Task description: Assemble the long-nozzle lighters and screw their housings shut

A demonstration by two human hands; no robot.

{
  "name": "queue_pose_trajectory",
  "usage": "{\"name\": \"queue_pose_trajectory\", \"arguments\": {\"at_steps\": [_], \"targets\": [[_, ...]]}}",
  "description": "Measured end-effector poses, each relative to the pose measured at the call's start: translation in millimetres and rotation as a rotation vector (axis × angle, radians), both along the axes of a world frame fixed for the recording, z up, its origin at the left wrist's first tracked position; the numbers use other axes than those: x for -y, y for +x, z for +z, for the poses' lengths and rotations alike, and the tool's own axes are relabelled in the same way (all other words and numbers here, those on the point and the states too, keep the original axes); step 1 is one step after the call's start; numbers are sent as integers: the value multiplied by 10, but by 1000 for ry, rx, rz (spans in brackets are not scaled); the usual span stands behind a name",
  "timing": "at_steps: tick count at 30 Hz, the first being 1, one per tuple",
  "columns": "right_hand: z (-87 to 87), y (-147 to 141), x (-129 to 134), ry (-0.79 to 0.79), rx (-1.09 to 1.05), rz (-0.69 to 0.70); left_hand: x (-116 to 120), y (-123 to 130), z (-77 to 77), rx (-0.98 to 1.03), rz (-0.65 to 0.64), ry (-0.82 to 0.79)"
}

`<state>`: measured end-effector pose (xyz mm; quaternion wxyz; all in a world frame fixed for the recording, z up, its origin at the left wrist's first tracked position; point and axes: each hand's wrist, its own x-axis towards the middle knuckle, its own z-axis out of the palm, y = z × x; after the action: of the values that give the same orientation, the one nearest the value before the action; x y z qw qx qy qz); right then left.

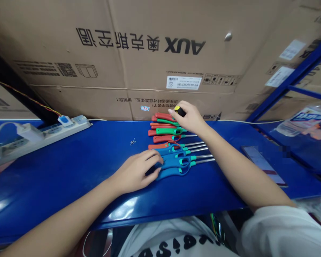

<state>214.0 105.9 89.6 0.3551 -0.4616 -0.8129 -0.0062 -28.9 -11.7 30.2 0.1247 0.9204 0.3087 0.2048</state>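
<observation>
Long-nosed lighters lie in a row on the blue table, their metal tubes pointing right. Several have red handles [166, 138], some green ones [164, 131], and nearest me are blue lighters [173, 163]. My left hand [139, 167] is closed around the butt end of a blue lighter, thumb on the near side and fingers on the far side. At the far end of the row my right hand [191, 116] grips a black and yellow handle [179, 111], probably a screwdriver, above the red lighters. Its shaft and tip are hidden.
A cardboard wall [139, 71] with upside-down printing stands behind the blue table [101, 150]. To the left lies a power strip [50, 134] with plugs. A phone-like flat object [263, 166] lies right of my right forearm, and a plastic bottle [302, 119] is beyond the rack post.
</observation>
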Motion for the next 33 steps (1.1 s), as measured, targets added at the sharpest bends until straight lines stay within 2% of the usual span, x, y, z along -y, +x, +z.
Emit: {"name": "queue_pose_trajectory", "arguments": {"at_steps": [1, 3, 6, 8, 12, 16, 21, 29, 33], "targets": [[47, -55, 146, 16, -28, 56, -5, 3, -4, 2, 5, -19], [108, -159, 438, 28, -143, 253, -10, 9, -11, 10, 17, -52], [101, -266, 782, -13, -200, 321, -8, 22, -28, 40, 35, -100], [47, -297, 903, 25, -217, 307, -11, 32, -47, 77, 45, -133], [-84, -312, 949, 145, -271, 266, -44, 45, -85, 142, 68, -158], [-185, -354, 948, 105, -339, 320, -89, 29, -101, 160, 100, -112], [-270, -424, 986, 153, -322, 382, -119, -11, -121, 144, 115, -61], [-280, -453, 994, 208, -270, 352, -118, -23, -150, 146, 128, -56], [-259, -466, 1016, 223, -252, 383, -118, -38, -183, 166, 108, -27]]}}
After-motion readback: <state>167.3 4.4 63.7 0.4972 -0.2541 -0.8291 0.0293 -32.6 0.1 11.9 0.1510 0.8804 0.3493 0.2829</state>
